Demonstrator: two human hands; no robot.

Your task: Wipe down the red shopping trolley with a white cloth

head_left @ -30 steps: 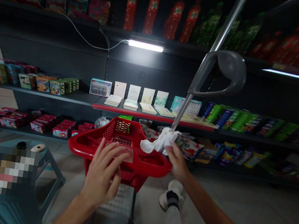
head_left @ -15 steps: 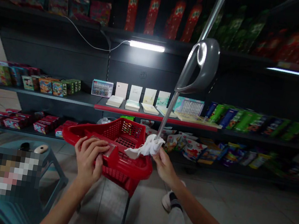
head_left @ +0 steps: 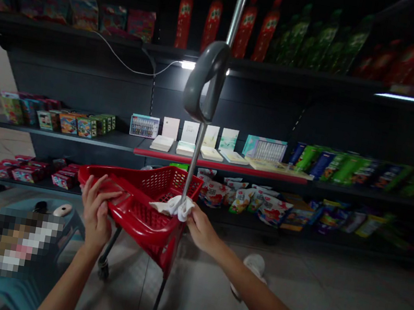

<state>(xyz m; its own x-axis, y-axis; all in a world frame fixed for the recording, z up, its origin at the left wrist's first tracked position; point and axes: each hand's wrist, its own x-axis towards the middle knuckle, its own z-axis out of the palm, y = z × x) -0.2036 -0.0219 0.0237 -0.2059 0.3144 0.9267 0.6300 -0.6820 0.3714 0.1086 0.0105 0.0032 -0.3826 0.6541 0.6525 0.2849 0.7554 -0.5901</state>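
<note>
A red plastic shopping basket trolley (head_left: 151,225) stands tilted toward me on thin metal legs. My left hand (head_left: 95,207) curls around the basket's left rim. A white cloth (head_left: 176,207) lies bunched where a metal pole (head_left: 193,163) meets the basket's front rim. My right hand (head_left: 200,230) grips that cloth against the pole's base. Above, the pole ends in a grey curved plastic handle (head_left: 205,80).
Dark store shelves (head_left: 213,162) hold bottles, cards and packaged goods ahead. A teal plastic stool (head_left: 71,227) with a pixelated object stands at lower left. A white shoe (head_left: 253,268) rests on the tiled floor (head_left: 346,294) at right.
The trolley has tilted further and swung left, and its grey handle has turned. My left hand now holds the basket's left rim, and the cloth sits lower on the pole.
</note>
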